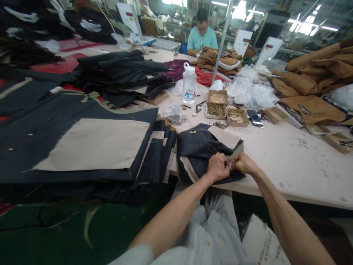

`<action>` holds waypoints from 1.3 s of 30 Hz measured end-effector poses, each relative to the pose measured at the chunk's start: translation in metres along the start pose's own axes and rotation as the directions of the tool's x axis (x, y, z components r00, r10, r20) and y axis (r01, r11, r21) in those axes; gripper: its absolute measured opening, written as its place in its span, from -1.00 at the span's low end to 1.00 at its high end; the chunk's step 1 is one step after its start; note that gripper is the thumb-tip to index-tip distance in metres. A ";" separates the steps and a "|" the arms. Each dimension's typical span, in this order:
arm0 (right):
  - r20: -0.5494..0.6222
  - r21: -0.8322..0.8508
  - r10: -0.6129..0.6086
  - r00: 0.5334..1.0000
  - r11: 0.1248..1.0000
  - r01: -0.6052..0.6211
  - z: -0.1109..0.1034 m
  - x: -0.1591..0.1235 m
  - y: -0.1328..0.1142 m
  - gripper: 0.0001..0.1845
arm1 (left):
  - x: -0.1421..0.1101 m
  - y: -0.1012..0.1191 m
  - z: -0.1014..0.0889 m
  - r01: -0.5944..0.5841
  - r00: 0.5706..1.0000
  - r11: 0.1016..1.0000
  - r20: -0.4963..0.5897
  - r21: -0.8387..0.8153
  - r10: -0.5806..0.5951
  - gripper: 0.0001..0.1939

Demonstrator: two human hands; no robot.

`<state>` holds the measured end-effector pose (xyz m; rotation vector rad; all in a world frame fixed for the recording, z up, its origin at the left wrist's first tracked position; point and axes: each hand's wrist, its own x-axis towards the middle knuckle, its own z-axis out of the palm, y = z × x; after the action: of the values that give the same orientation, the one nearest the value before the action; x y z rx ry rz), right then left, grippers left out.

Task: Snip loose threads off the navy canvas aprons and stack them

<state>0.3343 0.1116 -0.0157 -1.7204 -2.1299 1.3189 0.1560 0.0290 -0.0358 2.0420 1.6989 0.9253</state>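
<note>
A folded dark denim garment piece with beige lining (201, 151) lies at the near edge of the pale work table (289, 162). My left hand (217, 167) is closed, pinching the garment's fabric near its right corner. Touching it from the right, my right hand (242, 163) is also closed, gripping a small tool with a yellowish handle pressed against the same spot. What sits between the fingertips is too small to make out.
A tall stack of dark denim pieces with beige panels (82, 147) fills the left. Cardboard boxes of brass rivets (216, 105), a water bottle (189, 84), a phone (254, 117) and plastic bags (248, 92) lie beyond. Brown garments (311, 88) are piled right. A person in a teal shirt (202, 36) sits opposite.
</note>
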 end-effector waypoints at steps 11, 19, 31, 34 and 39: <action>-0.086 0.082 -0.136 0.987 0.986 0.143 0.006 -0.025 0.011 -0.78 | 0.001 0.002 -0.003 0.003 1.000 1.000 0.026 -0.012 -0.003 -0.94; 0.028 0.101 -0.084 0.996 0.992 0.081 0.000 -0.004 0.010 -0.79 | -0.002 -0.001 -0.002 -0.006 1.000 1.000 0.010 0.003 0.006 -0.91; 0.100 -0.147 0.143 0.985 0.981 -0.127 0.009 0.042 -0.006 -0.72 | -0.005 -0.008 -0.023 -0.054 0.998 0.985 0.035 0.164 0.049 -0.93; 0.106 -0.084 0.151 0.983 0.986 -0.142 0.011 0.049 -0.007 -0.65 | -0.008 -0.007 -0.030 -0.055 0.998 0.988 0.034 0.144 0.050 -0.93; 0.211 -0.068 0.153 0.965 0.988 -0.142 -0.002 0.039 -0.014 -0.74 | -0.013 -0.004 -0.031 -0.042 0.999 0.991 0.009 0.128 0.041 -0.97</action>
<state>0.3116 0.1455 -0.0217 -1.8668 -2.2026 1.5689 0.1313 0.0127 -0.0193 2.1671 1.7610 0.8416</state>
